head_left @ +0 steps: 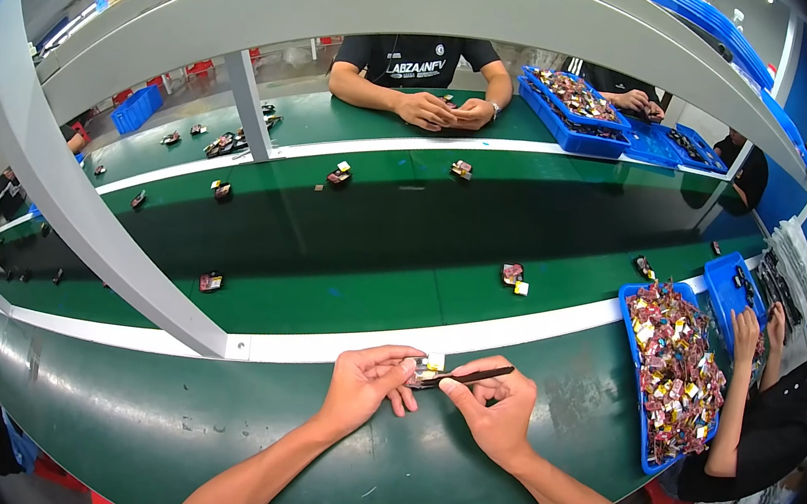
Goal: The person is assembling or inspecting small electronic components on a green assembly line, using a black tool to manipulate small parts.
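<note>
At the near green bench, my left hand (362,388) pinches a small dark assembly with a yellow and white piece (433,364) between thumb and fingers. My right hand (501,417) is closed round a pair of black tweezers (481,373), held like a pen. The tweezers' tips reach to the assembly, but fingers partly cover the place where they meet. Too little shows to tell the assembly's exact kind. Both hands are just over the bench, close to the white rail (350,356).
Beyond the rail, a green conveyor belt (366,313) carries scattered small assemblies, one (513,276) nearby. A blue tray (648,438) heaped with reddish, yellow and white parts stands at right, near a co-worker's arms (735,393). Another person's hands (431,111) work opposite. A grey post (101,175) rises at left.
</note>
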The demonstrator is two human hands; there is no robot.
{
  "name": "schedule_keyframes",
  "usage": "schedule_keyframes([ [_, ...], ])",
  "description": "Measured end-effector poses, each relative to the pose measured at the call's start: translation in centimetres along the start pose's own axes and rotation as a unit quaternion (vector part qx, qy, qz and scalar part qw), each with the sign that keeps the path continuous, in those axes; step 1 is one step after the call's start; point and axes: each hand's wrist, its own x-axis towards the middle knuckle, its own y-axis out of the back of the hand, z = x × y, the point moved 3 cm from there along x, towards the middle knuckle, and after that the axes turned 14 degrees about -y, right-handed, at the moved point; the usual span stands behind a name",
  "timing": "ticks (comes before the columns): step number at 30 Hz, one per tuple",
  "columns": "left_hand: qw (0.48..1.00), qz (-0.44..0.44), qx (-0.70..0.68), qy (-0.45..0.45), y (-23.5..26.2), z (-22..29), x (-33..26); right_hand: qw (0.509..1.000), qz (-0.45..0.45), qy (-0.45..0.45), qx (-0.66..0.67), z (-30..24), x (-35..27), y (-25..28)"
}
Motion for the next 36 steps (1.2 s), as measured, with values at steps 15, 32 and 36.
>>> schedule_keyframes([
  [15, 1.0, 0.009, -0.005, -0.004, -0.2, -0.3, 0.1, 0.991, 0.009, 0.081, -0.102, -0.3, 0.1, 0.4],
  [32, 0.998, 0.009, 0.057, -0.006, -0.9, -0.3, 0.0, 0.941, 0.023, 0.283, -0.186, -0.8, -0.6, -0.2],
  [36, 0.998, 0.018, 0.054, -0.01, -1.2, -0.1, 0.0, 0.932, 0.028, 0.3, -0.201, -1.0, -0.7, -0.2],
])
